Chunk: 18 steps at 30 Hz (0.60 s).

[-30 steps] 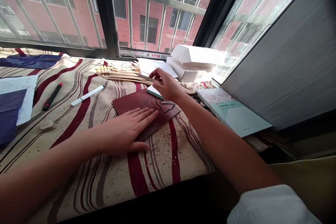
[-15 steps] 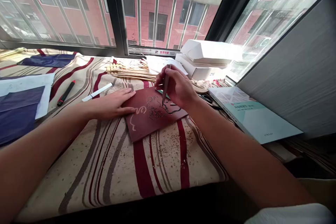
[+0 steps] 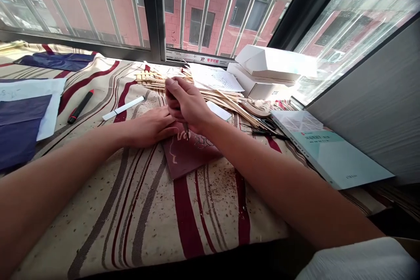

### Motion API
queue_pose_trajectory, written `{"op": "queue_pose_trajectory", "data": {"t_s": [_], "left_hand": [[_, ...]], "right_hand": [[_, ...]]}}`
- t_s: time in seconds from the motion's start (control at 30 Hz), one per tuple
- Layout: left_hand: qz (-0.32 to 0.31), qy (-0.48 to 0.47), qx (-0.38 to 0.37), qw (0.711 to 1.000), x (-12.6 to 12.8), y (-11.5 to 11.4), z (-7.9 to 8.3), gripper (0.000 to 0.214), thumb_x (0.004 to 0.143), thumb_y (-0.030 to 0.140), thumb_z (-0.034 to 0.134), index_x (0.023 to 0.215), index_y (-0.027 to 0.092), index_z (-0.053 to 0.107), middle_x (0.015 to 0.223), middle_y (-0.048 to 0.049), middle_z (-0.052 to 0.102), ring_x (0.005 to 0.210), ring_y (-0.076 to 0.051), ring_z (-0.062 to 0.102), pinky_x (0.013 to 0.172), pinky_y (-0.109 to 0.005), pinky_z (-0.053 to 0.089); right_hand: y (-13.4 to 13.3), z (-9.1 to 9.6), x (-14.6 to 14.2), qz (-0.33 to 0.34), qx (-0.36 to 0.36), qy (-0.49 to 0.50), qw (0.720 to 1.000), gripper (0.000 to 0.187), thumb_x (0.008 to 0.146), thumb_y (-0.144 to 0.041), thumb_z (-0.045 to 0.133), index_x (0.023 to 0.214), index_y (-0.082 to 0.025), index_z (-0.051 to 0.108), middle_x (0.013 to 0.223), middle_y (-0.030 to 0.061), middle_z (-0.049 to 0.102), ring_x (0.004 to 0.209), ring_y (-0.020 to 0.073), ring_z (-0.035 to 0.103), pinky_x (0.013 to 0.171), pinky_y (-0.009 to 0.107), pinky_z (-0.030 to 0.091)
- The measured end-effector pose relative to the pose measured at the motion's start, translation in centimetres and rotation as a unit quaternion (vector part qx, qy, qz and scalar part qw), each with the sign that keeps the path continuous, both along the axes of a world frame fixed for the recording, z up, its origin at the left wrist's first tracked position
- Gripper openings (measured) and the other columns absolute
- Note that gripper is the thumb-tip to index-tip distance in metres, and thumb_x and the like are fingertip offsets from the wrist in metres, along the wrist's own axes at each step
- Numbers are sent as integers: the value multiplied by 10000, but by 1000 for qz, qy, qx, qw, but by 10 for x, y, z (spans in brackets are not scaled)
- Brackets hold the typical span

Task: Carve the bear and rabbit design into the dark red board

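Note:
A dark red-brown board (image 3: 193,162) lies at an angle on the striped cloth, with pale cut lines at its left and a dark line drawing at its middle. My left hand (image 3: 154,126) rests flat on the board's upper left, its fingertips partly hidden behind my other hand. Closed around a slim carving tool (image 3: 186,128), my right hand (image 3: 187,103) is over the board's upper part. The tool's tip points down at the pale lines; whether it touches the surface is hard to make out. My right forearm covers the board's right side.
Loose crumbs dot the striped cloth (image 3: 157,223). Thin wooden strips (image 3: 226,96) and white boxes (image 3: 269,70) lie by the window. A book (image 3: 337,153) sits right, a black-and-red marker (image 3: 80,107) and white pen-like stick (image 3: 123,108) left.
My right hand has moved left with the carving tool, from the dark drawing to the pale lines. My head view has shifted slightly. My left hand stays on the board.

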<state>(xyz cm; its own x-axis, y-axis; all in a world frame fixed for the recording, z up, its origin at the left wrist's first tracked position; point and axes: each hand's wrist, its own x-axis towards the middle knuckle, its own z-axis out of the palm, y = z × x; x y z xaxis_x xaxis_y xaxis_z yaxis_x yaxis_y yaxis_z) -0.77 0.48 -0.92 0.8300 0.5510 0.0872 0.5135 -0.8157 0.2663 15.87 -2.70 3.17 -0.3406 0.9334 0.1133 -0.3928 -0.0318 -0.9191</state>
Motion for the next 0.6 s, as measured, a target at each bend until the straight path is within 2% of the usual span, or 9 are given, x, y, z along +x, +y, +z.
{"op": "queue_pose_trajectory", "data": {"t_s": [0.13, 0.23, 0.33, 0.43, 0.53, 0.6], "left_hand": [[-12, 28, -1, 1000, 2, -2, 5, 629, 1095, 641, 274, 1023, 198, 714, 1209, -152, 758, 1259, -362, 623, 1190, -486, 471], [-8, 30, 2, 1000, 1, -2, 7, 621, 1072, 657, 312, 1067, 192, 724, 1238, -163, 765, 1296, -383, 613, 1197, -500, 478], [-7, 34, -1, 999, 0, -3, 7, 615, 1088, 634, 328, 1146, 172, 729, 1300, -161, 760, 1323, -380, 608, 1210, -508, 481], [-16, 38, -16, 999, -3, -6, 8, 613, 1153, 564, 298, 1287, 141, 721, 1396, -121, 742, 1328, -328, 630, 1238, -475, 472], [-26, 32, -35, 999, -6, -9, 7, 627, 1193, 537, 276, 1385, 133, 715, 1501, -79, 711, 1372, -288, 636, 1270, -425, 452], [-8, 26, -28, 999, -7, -10, 5, 641, 1190, 543, 274, 1368, 141, 740, 1467, -52, 743, 1362, -268, 656, 1255, -386, 470]], "right_hand": [[4, 0, -2, 46, 18, -17, 999, 436, 1154, -371, 643, 801, -227, 431, 628, -121, 288, 500, 38, 186, 410, 141, 177], [9, -2, -1, 40, 28, -15, 999, 470, 1101, -424, 728, 803, -239, 415, 648, -115, 319, 505, 43, 211, 402, 144, 191], [12, -4, 0, 41, 23, -17, 999, 469, 1127, -389, 688, 788, -240, 401, 636, -119, 302, 501, 48, 188, 405, 143, 191], [12, -6, -1, 107, 46, -13, 993, 491, 1140, -393, 664, 761, -237, 394, 644, -109, 274, 522, 57, 190, 421, 139, 222], [12, -8, -3, 198, 75, -30, 977, 551, 1137, -510, 644, 745, -243, 365, 657, -99, 246, 538, 63, 155, 427, 153, 221], [12, -12, -6, 205, 85, -49, 974, 561, 1143, -554, 614, 748, -245, 361, 656, -93, 242, 538, 66, 162, 428, 160, 217]]}}
